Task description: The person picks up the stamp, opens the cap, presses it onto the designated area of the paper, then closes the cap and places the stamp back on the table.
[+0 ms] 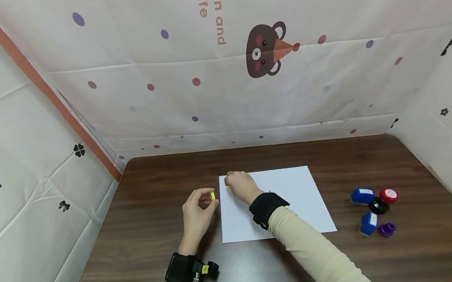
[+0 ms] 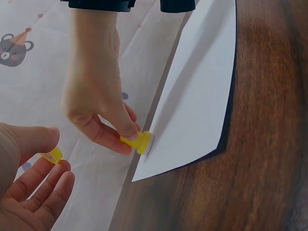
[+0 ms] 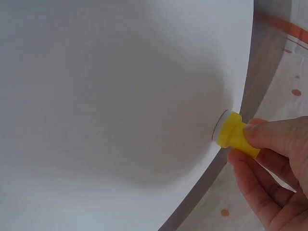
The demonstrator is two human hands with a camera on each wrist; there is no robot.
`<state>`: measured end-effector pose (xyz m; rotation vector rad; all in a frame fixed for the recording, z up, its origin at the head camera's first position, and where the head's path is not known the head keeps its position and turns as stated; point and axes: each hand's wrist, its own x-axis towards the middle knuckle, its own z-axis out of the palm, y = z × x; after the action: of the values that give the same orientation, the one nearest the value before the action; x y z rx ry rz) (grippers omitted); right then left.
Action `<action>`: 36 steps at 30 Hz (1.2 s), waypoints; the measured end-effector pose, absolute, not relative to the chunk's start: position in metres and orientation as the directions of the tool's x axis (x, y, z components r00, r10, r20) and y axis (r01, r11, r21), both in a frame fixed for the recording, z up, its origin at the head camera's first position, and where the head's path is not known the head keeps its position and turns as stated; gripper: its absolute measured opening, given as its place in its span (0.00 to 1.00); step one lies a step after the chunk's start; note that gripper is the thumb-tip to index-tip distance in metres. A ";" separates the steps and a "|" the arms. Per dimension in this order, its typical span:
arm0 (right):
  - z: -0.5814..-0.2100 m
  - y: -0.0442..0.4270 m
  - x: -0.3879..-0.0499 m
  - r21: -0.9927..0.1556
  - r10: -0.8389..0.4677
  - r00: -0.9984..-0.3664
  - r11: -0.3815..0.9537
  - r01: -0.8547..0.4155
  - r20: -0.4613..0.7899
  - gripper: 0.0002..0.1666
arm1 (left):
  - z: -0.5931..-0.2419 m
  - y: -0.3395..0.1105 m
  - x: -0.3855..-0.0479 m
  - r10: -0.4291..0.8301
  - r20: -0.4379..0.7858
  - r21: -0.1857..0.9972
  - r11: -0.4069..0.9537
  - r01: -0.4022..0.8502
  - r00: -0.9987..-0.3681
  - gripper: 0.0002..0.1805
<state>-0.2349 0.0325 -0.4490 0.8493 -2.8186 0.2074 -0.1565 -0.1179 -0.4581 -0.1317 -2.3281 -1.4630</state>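
A white sheet of paper (image 1: 298, 202) lies on the brown wooden table. Over its far left corner, my right hand (image 1: 242, 186) pinches a small yellow stamp (image 3: 236, 132) between thumb and fingers. The stamp's pale face is turned down at the sheet; in the left wrist view it appears to touch the paper. Left of the sheet, my left hand (image 1: 196, 213) is raised and pinches a small yellow cap (image 1: 213, 196) between thumb and fingertips. The hollow side of the cap (image 2: 54, 155) shows in the left wrist view. Its other fingers are loosely bent.
To the right on the table (image 1: 418, 240) stand two blue pieces with white labels (image 1: 363, 196), a red round piece (image 1: 389, 195), a black one (image 1: 379, 206) and a purple one (image 1: 387, 229). Printed cloth (image 1: 144, 113) hangs behind and at both sides.
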 end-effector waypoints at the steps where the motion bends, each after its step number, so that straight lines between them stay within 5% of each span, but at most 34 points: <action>1: -0.449 0.032 -0.235 -0.078 -0.530 -0.820 0.828 -0.555 0.218 0.10 | -0.458 -0.118 -0.157 -0.124 0.370 0.847 0.453 0.280 -0.921 0.16; 36: -0.456 0.037 -0.237 -0.185 -0.479 -0.839 0.828 -0.530 0.257 0.08 | -0.466 -0.118 -0.154 -0.113 0.352 0.854 0.444 0.270 -0.929 0.15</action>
<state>-0.2371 0.0366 -0.4556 0.7842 -2.8098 0.3706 -0.1542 -0.1178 -0.4664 -0.1335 -2.3426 -1.4815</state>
